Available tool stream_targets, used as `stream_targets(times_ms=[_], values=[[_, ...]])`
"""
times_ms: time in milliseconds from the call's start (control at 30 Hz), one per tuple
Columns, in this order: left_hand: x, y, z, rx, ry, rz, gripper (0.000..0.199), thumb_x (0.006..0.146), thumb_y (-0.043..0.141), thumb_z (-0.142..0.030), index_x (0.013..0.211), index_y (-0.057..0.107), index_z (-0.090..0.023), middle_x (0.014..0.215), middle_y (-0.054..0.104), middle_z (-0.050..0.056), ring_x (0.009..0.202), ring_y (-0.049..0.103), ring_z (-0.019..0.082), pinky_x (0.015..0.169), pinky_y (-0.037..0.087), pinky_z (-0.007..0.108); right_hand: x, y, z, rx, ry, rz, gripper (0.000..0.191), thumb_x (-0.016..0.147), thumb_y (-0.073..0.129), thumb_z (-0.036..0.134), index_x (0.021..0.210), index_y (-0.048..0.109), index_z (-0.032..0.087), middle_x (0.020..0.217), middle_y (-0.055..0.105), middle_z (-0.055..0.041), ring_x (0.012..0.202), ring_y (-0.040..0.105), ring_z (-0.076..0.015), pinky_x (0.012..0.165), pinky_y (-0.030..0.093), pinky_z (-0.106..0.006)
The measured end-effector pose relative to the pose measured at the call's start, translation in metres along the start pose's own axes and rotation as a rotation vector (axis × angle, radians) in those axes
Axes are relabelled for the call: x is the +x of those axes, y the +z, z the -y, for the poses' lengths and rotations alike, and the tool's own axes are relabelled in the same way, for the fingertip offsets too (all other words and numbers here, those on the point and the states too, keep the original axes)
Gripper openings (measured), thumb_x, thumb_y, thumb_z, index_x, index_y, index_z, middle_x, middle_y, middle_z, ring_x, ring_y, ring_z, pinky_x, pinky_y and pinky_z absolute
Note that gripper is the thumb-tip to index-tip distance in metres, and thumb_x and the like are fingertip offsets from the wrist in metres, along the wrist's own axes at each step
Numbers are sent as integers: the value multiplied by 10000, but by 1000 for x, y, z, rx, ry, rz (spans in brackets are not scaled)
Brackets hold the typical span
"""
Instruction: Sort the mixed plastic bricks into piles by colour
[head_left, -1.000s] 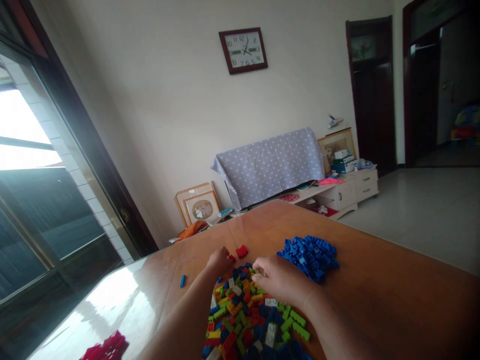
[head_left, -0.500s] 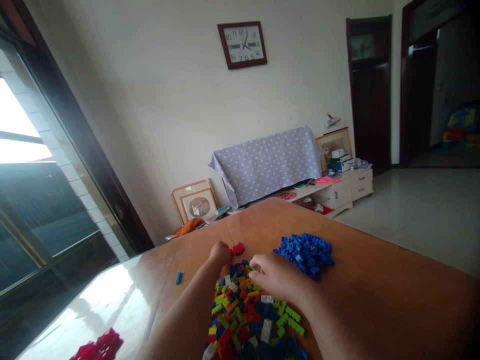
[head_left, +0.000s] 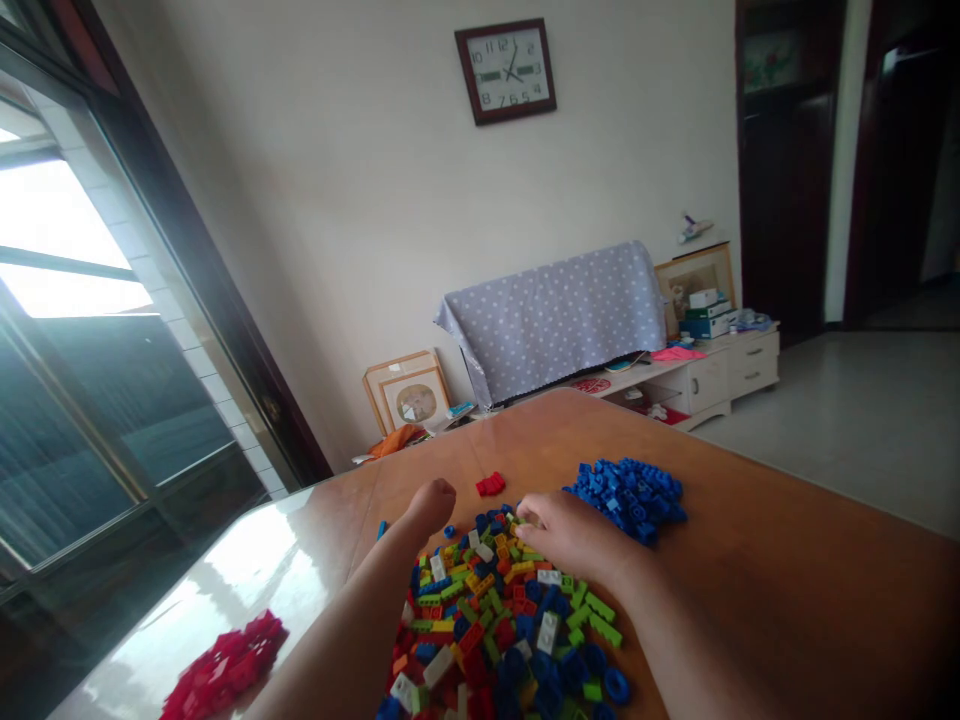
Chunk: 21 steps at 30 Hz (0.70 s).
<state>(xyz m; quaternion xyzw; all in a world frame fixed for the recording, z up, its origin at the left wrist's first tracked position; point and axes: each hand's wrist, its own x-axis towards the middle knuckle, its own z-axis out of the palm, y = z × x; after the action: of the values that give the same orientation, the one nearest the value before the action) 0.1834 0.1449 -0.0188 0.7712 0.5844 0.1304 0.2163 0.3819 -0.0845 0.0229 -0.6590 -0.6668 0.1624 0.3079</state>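
Observation:
A heap of mixed toy building bricks (head_left: pixel 495 600) in green, yellow, red, white and blue lies on the table in front of me. My left hand (head_left: pixel 433 504) is at the heap's far left, its fingers curled in; whatever they may hold is hidden. A single blue brick (head_left: pixel 450 531) lies just below that hand. My right hand (head_left: pixel 559 525) hovers at the heap's far right edge, thumb and fingers bent but apart, with nothing visible between them. Beside it sits a pile of blue bricks (head_left: pixel 628 497). A few red bricks (head_left: pixel 491 484) lie beyond the heap, between the hands.
Dark red pieces (head_left: pixel 225 665) are piled at the near left of the wooden table (head_left: pixel 750 560). A blue brick (head_left: pixel 382 528) peeks out behind my left forearm. Past the table stand a low white cabinet (head_left: pixel 709 390) and a cloth-covered object (head_left: pixel 555 325).
My left hand has drawn back leftward from the small red bricks, which now lie apart from it. My right hand stays by the heap. The camera view has turned slightly left.

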Motion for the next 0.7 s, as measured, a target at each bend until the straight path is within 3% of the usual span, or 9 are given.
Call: stream_targets(times_ms=[100, 233, 400, 567, 700], values=[[-21, -3, 8, -45, -22, 99, 340, 957, 596, -367, 1226, 597, -159, 1210, 627, 87, 1021, 640, 204, 870, 562, 418, 1, 3, -3, -2, -11, -6, 279, 881, 577, 386, 1049, 725, 221, 958, 751, -64, 871, 657, -184, 669, 366, -231], [-50, -13, 7, -156, 4, 131, 229, 895, 641, -223, 1104, 646, -129, 962, 708, 65, 830, 671, 167, 705, 534, 272, 3, 6, -7, -27, -4, 2, 285, 880, 573, 399, 1029, 729, 212, 890, 740, -49, 792, 637, -167, 633, 341, -232], [-84, -39, 7, -298, 43, 56, 254, 832, 575, -128, 1072, 656, -117, 939, 729, 75, 761, 663, 146, 624, 474, 224, 6, 8, -11, -39, -3, 20, 278, 877, 579, 378, 1035, 724, 202, 864, 730, -42, 776, 623, -163, 623, 329, -234], [-126, -63, 23, -401, 57, -30, 284, 846, 562, -216, 1097, 658, -123, 984, 730, 82, 808, 676, 155, 722, 507, 248, 7, 12, -14, -59, -56, 23, 273, 883, 552, 389, 982, 720, 198, 793, 715, -35, 727, 605, -167, 600, 314, -243], [-158, -75, 45, -427, 15, -119, 325, 860, 553, -310, 1116, 659, -141, 1003, 729, 81, 826, 674, 169, 705, 497, 253, 7, 17, -17, -40, -83, 28, 269, 875, 556, 383, 969, 720, 191, 830, 723, -44, 761, 618, -178, 618, 337, -250]])
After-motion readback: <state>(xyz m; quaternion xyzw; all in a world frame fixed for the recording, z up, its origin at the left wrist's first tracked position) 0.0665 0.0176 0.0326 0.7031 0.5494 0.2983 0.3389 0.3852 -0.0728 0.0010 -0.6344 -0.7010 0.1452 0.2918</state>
